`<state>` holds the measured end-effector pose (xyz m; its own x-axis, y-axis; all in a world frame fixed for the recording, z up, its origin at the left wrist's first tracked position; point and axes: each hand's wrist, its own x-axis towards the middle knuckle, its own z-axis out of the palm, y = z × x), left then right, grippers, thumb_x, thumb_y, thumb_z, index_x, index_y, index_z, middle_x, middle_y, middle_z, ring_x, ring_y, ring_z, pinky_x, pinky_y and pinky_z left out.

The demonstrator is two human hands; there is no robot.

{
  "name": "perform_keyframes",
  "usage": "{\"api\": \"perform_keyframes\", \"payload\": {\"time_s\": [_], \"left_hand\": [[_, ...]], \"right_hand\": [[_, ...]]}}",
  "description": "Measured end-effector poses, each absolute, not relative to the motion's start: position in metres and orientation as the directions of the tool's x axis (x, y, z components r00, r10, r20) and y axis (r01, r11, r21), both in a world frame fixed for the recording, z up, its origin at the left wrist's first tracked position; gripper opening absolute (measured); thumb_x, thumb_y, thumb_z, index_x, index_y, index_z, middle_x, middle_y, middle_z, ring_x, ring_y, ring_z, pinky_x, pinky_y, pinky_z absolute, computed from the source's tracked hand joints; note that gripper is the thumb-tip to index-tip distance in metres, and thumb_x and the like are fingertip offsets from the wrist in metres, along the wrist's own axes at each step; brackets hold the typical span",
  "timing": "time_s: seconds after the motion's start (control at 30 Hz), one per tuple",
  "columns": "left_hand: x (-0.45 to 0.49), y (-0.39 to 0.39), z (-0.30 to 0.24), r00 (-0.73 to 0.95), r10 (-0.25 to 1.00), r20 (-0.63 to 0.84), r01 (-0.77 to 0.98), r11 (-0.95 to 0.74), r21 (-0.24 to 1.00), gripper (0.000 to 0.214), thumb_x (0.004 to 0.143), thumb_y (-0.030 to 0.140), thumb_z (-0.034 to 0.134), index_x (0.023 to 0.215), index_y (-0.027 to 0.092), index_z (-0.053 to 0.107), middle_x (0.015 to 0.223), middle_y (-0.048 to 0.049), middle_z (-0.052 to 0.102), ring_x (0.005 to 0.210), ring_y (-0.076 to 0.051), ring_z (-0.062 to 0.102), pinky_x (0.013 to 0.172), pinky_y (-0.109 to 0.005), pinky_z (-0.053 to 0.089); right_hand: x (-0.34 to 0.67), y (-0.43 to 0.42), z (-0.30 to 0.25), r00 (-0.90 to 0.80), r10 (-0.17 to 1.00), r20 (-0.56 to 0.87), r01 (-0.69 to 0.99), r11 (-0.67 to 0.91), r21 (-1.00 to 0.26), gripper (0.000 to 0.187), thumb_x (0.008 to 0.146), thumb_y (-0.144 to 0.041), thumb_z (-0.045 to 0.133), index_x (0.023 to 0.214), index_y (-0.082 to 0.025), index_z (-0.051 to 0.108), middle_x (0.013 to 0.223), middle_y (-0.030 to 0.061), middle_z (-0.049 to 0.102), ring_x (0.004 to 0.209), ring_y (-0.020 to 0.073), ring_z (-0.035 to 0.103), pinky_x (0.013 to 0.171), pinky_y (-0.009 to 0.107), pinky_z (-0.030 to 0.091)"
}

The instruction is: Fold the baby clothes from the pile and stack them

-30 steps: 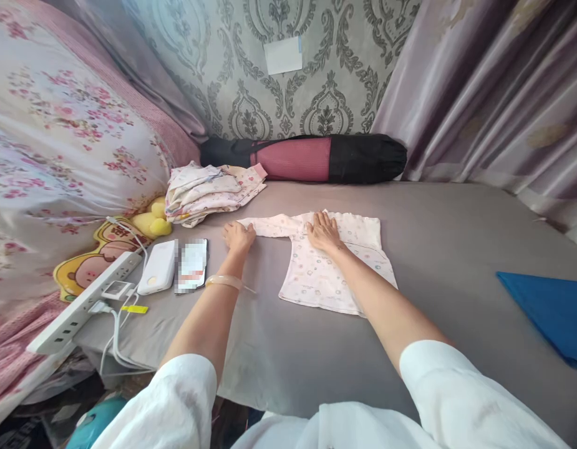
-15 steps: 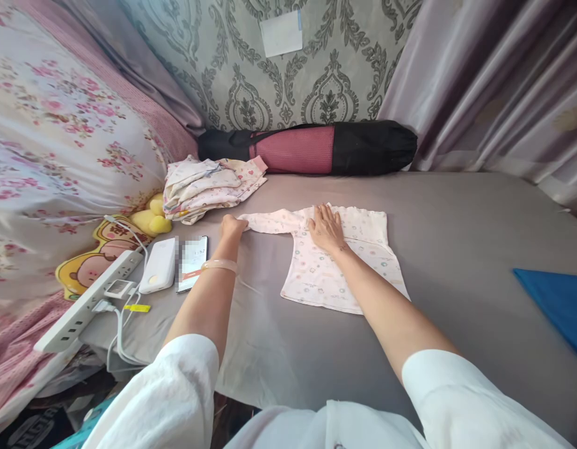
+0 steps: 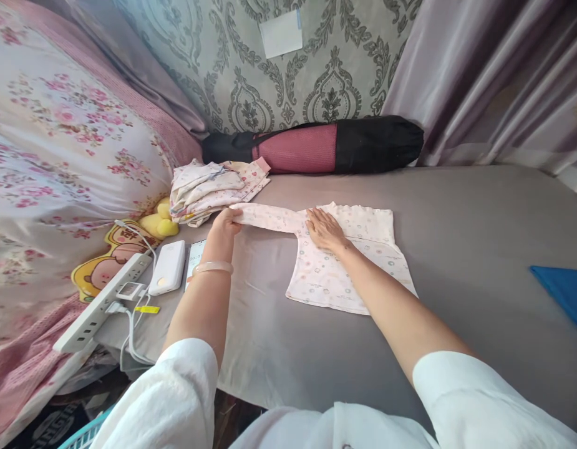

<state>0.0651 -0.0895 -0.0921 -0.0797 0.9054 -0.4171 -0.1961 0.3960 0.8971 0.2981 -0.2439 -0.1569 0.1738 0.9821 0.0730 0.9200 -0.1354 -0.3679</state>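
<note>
A small pale pink printed shirt point(image 3: 323, 277) lies on the grey sheet. Its left-hand sleeve stretches out to the left, while the other sleeve appears folded across the top of the body. My left hand point(image 3: 226, 220) is closed on the cuff end of the outstretched sleeve, lifting it slightly. Flat on the shirt near the shoulder rests my right hand point(image 3: 324, 229), fingers extended and palm down.
A pile of folded printed clothes point(image 3: 208, 190) sits behind my left hand. Left of my forearm are a phone point(image 3: 194, 255), a white power bank point(image 3: 167, 268) and a power strip point(image 3: 101, 302) with cables. A rolled mat bag point(image 3: 297, 149) lies along the wall. Blue cloth point(image 3: 562, 290) is at right.
My left hand has risen a little and shifted slightly away from me, pulling the sleeve up and straighter. My right hand stays pressed on the shirt. The view has shifted slightly.
</note>
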Motion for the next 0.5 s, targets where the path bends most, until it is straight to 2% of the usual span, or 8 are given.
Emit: {"api": "perform_keyframes", "payload": {"time_s": [0.17, 0.27, 0.4, 0.5], "left_hand": [[0.064, -0.095, -0.072, 0.016, 0.851, -0.525, -0.377, 0.491, 0.785, 0.042, 0.079, -0.006, 0.051, 0.113, 0.017, 0.060, 0.081, -0.0027, 0.070, 0.073, -0.016, 0.070, 0.073, -0.029, 0.061], [0.071, -0.102, -0.055, 0.080, 0.837, -0.541, -0.499, 0.503, 0.706, 0.043, 0.080, -0.006, 0.051, 0.116, 0.015, 0.060, 0.080, -0.0030, 0.071, 0.070, -0.016, 0.070, 0.071, -0.028, 0.062], [0.088, -0.112, -0.033, 0.157, 0.863, -0.480, -0.521, 0.485, 0.702, 0.044, 0.080, -0.007, 0.049, 0.116, 0.015, 0.060, 0.081, -0.0032, 0.071, 0.072, -0.016, 0.072, 0.073, -0.027, 0.062], [0.106, -0.120, -0.026, 0.176, 0.900, -0.399, -0.518, 0.430, 0.740, 0.045, 0.080, -0.006, 0.049, 0.118, 0.016, 0.059, 0.086, -0.0031, 0.072, 0.081, -0.017, 0.072, 0.078, -0.029, 0.061]], "right_hand": [[0.284, -0.243, -0.153, 0.232, 0.970, 0.080, 0.935, -0.199, -0.293, 0.057, 0.101, -0.041, 0.029, 0.152, -0.018, 0.037, 0.161, 0.0136, 0.026, 0.149, 0.0289, 0.019, 0.120, 0.045, 0.012], [0.281, -0.244, -0.152, 0.249, 0.966, 0.075, 0.935, -0.220, -0.278, 0.057, 0.101, -0.042, 0.029, 0.152, -0.020, 0.037, 0.161, 0.0132, 0.026, 0.149, 0.0287, 0.018, 0.120, 0.046, 0.011], [0.280, -0.244, -0.152, 0.262, 0.962, 0.074, 0.932, -0.232, -0.278, 0.058, 0.100, -0.049, 0.032, 0.152, -0.023, 0.038, 0.162, 0.0114, 0.025, 0.149, 0.0289, 0.018, 0.119, 0.046, 0.011], [0.283, -0.242, -0.152, 0.254, 0.965, 0.069, 0.921, -0.219, -0.323, 0.060, 0.099, -0.050, 0.034, 0.151, -0.021, 0.039, 0.162, 0.0120, 0.025, 0.150, 0.0299, 0.017, 0.120, 0.048, 0.009]]}}
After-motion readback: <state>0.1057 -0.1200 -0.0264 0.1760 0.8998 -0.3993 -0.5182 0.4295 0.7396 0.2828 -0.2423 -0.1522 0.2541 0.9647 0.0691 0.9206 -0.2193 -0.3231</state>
